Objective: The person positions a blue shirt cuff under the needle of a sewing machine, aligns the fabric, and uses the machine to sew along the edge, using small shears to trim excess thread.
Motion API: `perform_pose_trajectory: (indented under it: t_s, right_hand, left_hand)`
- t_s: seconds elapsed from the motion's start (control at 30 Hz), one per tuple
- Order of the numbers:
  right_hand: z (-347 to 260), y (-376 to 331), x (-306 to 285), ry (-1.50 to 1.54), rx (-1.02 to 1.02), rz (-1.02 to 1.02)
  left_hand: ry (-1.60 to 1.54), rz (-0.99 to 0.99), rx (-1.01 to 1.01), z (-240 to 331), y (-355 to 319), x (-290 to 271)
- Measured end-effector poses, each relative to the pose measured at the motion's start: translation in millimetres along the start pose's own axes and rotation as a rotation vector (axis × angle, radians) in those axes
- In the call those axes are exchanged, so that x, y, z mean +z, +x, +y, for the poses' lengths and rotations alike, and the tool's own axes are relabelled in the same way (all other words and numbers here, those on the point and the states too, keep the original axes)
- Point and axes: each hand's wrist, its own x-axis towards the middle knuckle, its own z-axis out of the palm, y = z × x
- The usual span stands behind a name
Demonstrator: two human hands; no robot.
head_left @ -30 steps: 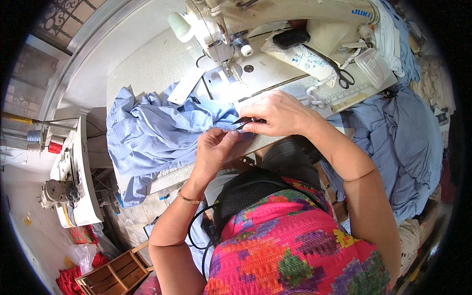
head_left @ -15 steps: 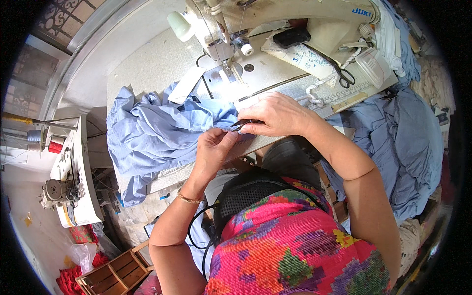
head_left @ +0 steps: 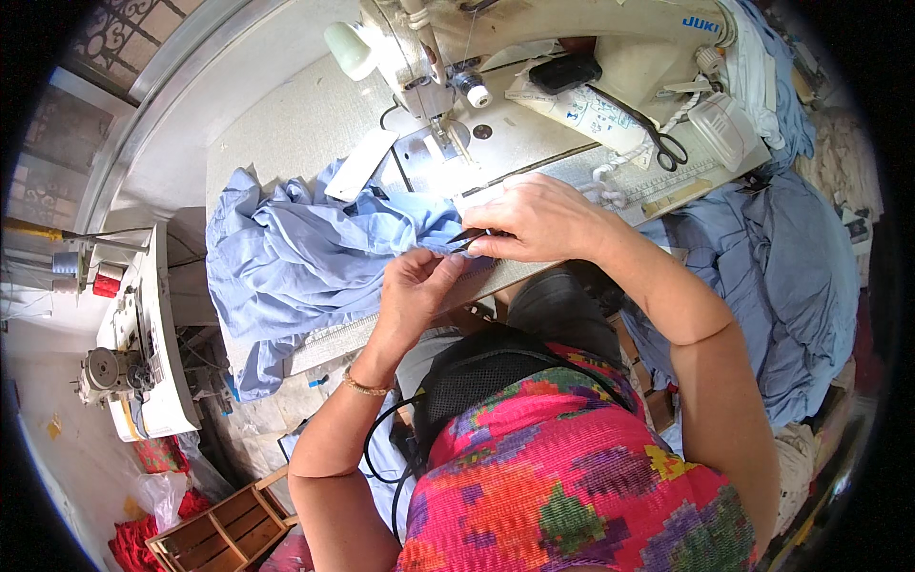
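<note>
A crumpled light blue cloth (head_left: 295,250) lies on the sewing table, its right end running to my hands at the front edge. My left hand (head_left: 412,288) is closed, thumb and finger pinching that end of the cloth. My right hand (head_left: 545,219) is closed around dark thread snips (head_left: 468,235). Their blades point left, slightly apart, just above the cloth by my left fingertips. The rest of the snips is hidden in my palm. Whether a thread lies between the blades is too small to tell.
Beyond my hands stands a lit sewing machine (head_left: 419,86). Black-handled scissors (head_left: 669,151), a dark case (head_left: 565,71) and a white plastic box (head_left: 721,129) lie to its right. Blue fabric (head_left: 772,286) is heaped at right. Another machine (head_left: 143,353) stands left, above a wooden crate (head_left: 224,534).
The blades of the snips have parted a little and show more clearly. My right hand has shifted very slightly; my left hand and the cloth stay almost the same.
</note>
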Motion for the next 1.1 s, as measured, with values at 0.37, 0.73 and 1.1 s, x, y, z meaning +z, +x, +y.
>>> perform_pose_trajectory:
  t_s: [0.37, 0.73, 1.1]
  right_hand:
    - [1.9, 3.3, 2.9, -0.031, -0.065, -0.015]
    - [8.5, 0.3, 2.4, 0.038, 0.017, 0.019]
    - [42.4, -22.9, 9.4, -0.518, 0.178, 0.287]
  left_hand:
    - [-0.024, -0.018, 0.018, 1.4, -0.4, -0.1]
    - [-0.087, -0.027, 0.009, 2.7, -1.0, 0.2]
    - [-0.411, -0.051, -0.026, -4.3, 5.4, -4.0]
